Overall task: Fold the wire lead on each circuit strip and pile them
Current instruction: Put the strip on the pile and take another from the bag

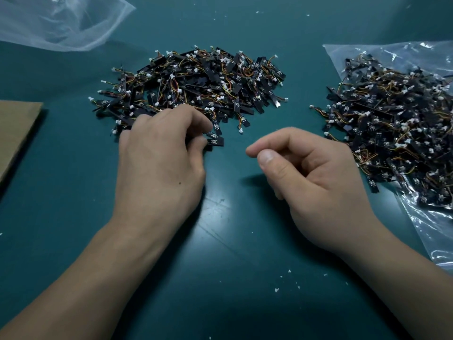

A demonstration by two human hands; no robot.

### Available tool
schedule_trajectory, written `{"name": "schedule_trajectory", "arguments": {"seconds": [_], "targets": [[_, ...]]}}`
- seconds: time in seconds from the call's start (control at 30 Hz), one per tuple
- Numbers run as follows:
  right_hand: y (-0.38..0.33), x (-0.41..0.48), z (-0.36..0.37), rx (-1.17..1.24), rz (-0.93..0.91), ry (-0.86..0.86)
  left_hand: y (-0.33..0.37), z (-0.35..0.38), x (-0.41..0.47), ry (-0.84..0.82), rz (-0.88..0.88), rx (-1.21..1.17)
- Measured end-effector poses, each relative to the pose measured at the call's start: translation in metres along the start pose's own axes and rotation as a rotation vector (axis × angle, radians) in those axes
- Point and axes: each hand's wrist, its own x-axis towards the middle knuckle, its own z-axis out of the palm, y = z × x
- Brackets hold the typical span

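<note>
A big heap of black circuit strips (196, 82) with coloured wire leads and white plugs lies on the green table, centre back. A second heap of strips (397, 133) lies on a clear plastic bag at the right. My left hand (159, 163) is at the near edge of the centre heap, its fingers curled around a black circuit strip (215, 141) that sticks out past the fingertips. My right hand (311, 177) hovers between the heaps with fingers curled, thumb near the forefinger, holding nothing that I can see.
A clear plastic bag (61, 20) lies at the back left. A brown cardboard sheet (17, 128) sits at the left edge. Another clear bag (429, 229) lies under the right heap. Small white bits (277, 289) dot the green table (220, 241).
</note>
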Motion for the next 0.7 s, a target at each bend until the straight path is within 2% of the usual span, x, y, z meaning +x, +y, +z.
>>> {"name": "schedule_trajectory", "arguments": {"seconds": [0.2,0.37,0.47,0.63,0.7], "targets": [[0.0,0.001,-0.001,0.038,0.023,0.02,0.009,-0.001,-0.002,0.058,0.143,-0.207],[0.0,0.001,0.002,0.046,0.019,-0.035,0.017,-0.001,-0.007,-0.105,0.258,-0.379],[0.0,0.0,0.002,0.029,-0.006,-0.014,0.017,0.001,-0.007,-0.156,0.228,-0.414],[0.0,0.002,0.0,0.137,-0.053,0.119,0.014,-0.001,-0.006,-0.096,0.088,-0.5],[-0.001,0.001,-0.001,0.152,-0.092,0.128,0.015,-0.003,-0.007,-0.138,0.075,-0.531]]}}
